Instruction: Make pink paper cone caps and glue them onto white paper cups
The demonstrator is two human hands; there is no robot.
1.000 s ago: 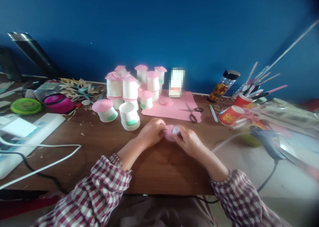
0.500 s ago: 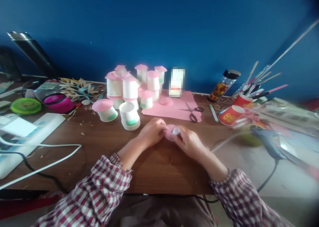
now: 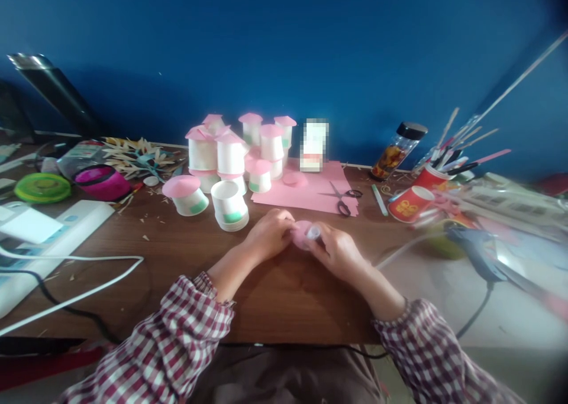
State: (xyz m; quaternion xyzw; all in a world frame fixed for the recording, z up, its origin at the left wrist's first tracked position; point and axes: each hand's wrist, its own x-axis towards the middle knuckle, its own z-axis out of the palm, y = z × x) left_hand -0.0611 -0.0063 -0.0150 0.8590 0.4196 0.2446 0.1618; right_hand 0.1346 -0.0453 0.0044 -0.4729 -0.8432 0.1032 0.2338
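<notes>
My left hand [image 3: 274, 233] pinches the left edge of a small pink paper disc [image 3: 300, 231] low over the table. In my right hand [image 3: 336, 247] is a white tube like a glue stick [image 3: 313, 232], its round end over the disc's right side. Just beyond my left hand stands a stack of white paper cups [image 3: 229, 206] with a green patch. A cup with a pink paper roof [image 3: 185, 197] tilts beside it. Behind them several more roofed cups [image 3: 231, 155] stand grouped, some stacked.
Pink paper sheets [image 3: 306, 197] lie ahead, bearing scissors [image 3: 342, 200] and another pink disc [image 3: 295, 179]. To the right are red paper cups [image 3: 410, 204], one holding pens and brushes, and a glue gun [image 3: 477, 253]. A power strip [image 3: 84, 220] with cables lies at left.
The whole view has shifted very slightly. Both hands, the pink disc and the white tube keep nearly the same places.
</notes>
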